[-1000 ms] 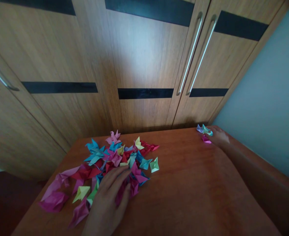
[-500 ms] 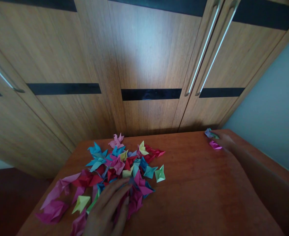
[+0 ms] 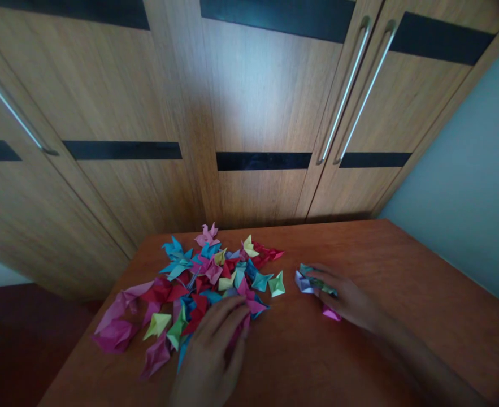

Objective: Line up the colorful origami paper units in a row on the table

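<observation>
A heap of folded paper pieces in pink, red, blue, green and yellow (image 3: 211, 268) lies on the table's left side. My left hand (image 3: 217, 339) rests on the heap's near right part, its fingers curved over a magenta paper piece (image 3: 251, 302). To the right of the heap, my right hand (image 3: 342, 297) is closed round several folded papers: a lavender one (image 3: 304, 282) and green ones stick out past the fingers. Below its fingers shows a pink piece (image 3: 332, 313). A light green folded piece (image 3: 277, 284) lies between the heap and my right hand.
The reddish-brown wooden table (image 3: 291, 362) stands against a wooden wardrobe (image 3: 261, 195) with dark strips and long metal handles (image 3: 346, 90). A pale blue wall (image 3: 461, 186) rises on the right.
My right hand has come from the table's far right corner towards the heap, with the folded papers. My left hand stays over the heap; the view has shifted slightly.
</observation>
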The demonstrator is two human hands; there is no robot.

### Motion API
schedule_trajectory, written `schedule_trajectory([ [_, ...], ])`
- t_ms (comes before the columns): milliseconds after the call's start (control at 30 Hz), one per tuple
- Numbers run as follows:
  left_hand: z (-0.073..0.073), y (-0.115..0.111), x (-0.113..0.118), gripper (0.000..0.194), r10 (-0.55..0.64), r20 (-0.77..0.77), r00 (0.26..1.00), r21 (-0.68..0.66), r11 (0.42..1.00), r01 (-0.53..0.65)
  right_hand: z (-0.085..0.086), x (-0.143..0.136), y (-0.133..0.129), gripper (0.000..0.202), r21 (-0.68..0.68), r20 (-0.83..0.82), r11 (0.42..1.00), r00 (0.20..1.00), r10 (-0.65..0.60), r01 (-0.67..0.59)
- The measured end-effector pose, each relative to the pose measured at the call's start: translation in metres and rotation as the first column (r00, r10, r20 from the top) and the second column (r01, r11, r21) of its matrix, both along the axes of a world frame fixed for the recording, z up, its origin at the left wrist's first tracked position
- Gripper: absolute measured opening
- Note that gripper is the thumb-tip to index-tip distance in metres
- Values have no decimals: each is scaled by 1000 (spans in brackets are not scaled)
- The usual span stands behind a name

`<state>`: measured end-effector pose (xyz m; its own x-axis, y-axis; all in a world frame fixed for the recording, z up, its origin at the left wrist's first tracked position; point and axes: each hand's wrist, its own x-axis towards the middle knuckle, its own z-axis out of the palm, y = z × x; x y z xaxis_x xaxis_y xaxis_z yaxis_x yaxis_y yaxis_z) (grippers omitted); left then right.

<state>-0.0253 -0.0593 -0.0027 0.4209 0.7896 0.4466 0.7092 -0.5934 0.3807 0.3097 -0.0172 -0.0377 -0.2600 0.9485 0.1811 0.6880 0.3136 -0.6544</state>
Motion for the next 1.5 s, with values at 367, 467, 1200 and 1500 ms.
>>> schedule_trajectory([
  [367, 4, -5, 60, 87, -216, -216, 952, -132, 973, 191, 33, 37, -50, 88, -247, 7, 969, 1000, 28, -25],
  [467, 1, 12, 91, 90, -223, -321, 920, -88, 975, 205, 24, 41, -54, 95, -269, 63, 963, 997, 51, -32],
  [1200, -15, 0, 129, 28, -398, 122, 909, -234, 879, 416, -20, -31, -83, 57, -155, -448, 986, 884, -133, 70],
  [1500, 3, 1, 112, 42, -278, 263, 924, -171, 929, 328, -3, -79, -64, 44, -162, -743, 983, 645, -180, 87],
])
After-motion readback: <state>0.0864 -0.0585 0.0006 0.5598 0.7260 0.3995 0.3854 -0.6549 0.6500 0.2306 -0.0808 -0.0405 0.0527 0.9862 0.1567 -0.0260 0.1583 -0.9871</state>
